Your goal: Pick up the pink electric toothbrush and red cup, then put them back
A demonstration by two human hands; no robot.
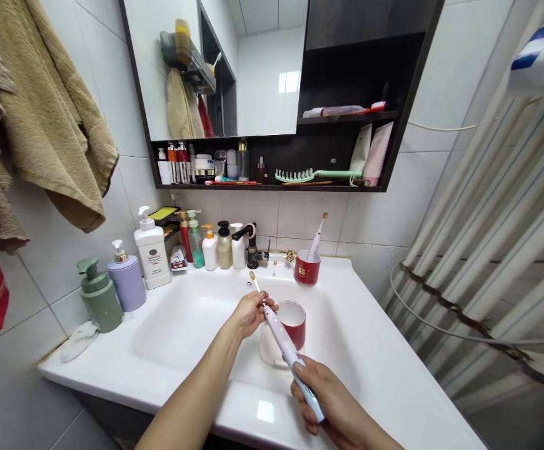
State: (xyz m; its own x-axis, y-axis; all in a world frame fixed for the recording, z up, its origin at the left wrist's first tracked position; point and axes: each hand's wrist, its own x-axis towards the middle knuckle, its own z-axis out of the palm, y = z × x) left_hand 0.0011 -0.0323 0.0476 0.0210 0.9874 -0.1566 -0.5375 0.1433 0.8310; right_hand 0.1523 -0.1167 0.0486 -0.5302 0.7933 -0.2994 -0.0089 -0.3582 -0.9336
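My right hand [335,406] grips the lower handle of a white electric toothbrush [284,340] that slants up and to the left over the sink. My left hand [252,310] is closed in a pinch on the toothbrush's neck just below the brush head [253,276]. Right behind the toothbrush a red cup [294,320] stands on the white sink [182,325]. A second red cup [306,267] with another electric toothbrush [317,235] in it stands at the back by the black tap [252,242].
Pump bottles line the left rim: green [98,294], lilac [125,278], white [152,250], and several smaller ones by the tap. Towels [42,106] hang at left. A mirror cabinet [272,94] with a cluttered shelf hangs above. A striped curtain [497,250] hangs at right.
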